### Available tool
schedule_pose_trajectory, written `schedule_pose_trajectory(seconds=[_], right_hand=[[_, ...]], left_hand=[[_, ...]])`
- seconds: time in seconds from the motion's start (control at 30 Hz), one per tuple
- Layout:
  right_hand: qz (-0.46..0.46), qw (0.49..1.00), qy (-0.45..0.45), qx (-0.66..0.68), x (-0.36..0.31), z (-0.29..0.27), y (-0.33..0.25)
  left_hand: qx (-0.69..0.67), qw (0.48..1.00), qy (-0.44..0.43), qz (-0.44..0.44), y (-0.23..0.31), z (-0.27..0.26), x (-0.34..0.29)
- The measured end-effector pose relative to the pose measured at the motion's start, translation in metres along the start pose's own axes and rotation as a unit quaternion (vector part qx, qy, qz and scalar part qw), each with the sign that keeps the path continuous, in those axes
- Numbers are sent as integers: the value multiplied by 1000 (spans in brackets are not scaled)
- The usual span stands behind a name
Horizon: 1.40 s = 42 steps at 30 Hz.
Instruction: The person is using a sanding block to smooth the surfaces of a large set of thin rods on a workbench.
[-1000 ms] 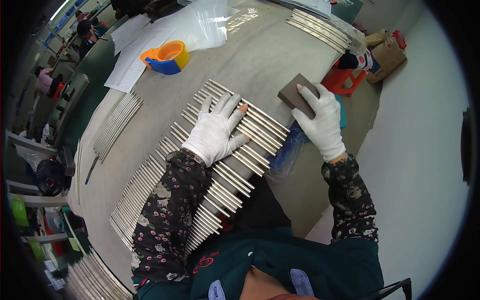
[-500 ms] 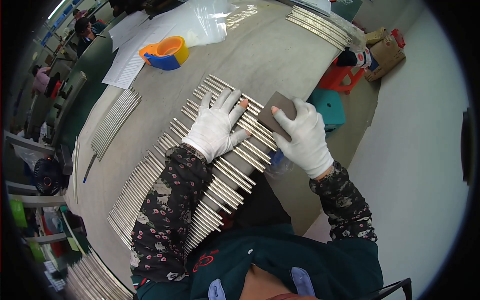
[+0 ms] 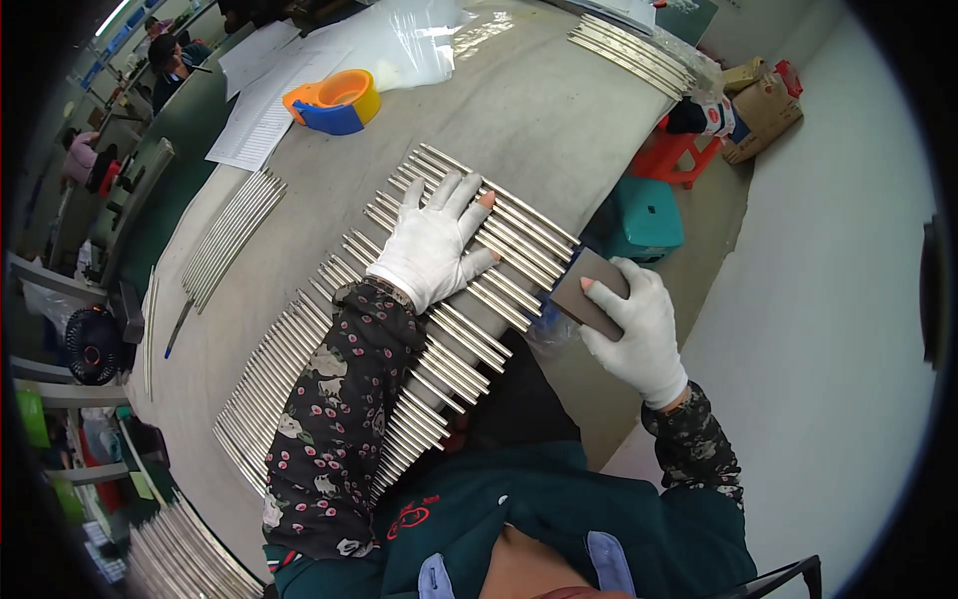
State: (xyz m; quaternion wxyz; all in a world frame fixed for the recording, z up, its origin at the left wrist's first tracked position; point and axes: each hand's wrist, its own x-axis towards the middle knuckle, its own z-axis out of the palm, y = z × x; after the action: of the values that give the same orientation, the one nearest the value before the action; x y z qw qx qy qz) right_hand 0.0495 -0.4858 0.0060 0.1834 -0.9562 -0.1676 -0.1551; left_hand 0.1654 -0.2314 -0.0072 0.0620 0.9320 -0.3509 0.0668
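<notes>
A: Grey table (image 3: 539,110), then rods (image 3: 469,336)?
B: Rods lie rowed across it; left hand (image 3: 424,250) spread on top, fingers clenching nothing.
A: Brown block (image 3: 589,290)?
B: Right hand (image 3: 644,329) grasps it beside rod ends, contact unclear. Suggest: face square, rods pinned.

The left hand (image 3: 424,245) and right hand (image 3: 644,334) wear white fabric gloves (image 3: 404,270), black floral-print sleeves (image 3: 334,429) behind. Slim metal rods (image 3: 519,255) under the left are silver; the right's rectangular block (image 3: 582,302) is grey-brown. Beyond the left, a tape dispenser (image 3: 337,120) mixes orange, yellow, blue.
</notes>
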Motion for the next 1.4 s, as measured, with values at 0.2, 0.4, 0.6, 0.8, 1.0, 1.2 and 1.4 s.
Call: schedule_pose_trajectory(seconds=[0.2,0.4,0.6,0.8,1.0,1.2,1.4], right_hand=[[1,1000,5,8,-5,-1,-2],[15,1000,-4,22,-39,2,-9],[13,997,-34,65,-51,-1,-28],[-14,997,-9,76,-32,14,-39],[-22,997,2,68,-38,15,-36],[-4,997,-12,71,-54,15,-36],[-6,995,-43,92,-57,10,-54]], left_hand=[[-2,1000,17,3,3,0,-2],[-46,998,40,-6,-8,-2,-15],[-64,997,26,-22,-17,-43,-70],[-56,995,-31,-80,-30,-54,-137],[-59,993,-36,-93,-22,-58,-161],[-12,995,-95,-39,-10,-39,-158],[-11,997,-67,-31,-12,-27,-135]])
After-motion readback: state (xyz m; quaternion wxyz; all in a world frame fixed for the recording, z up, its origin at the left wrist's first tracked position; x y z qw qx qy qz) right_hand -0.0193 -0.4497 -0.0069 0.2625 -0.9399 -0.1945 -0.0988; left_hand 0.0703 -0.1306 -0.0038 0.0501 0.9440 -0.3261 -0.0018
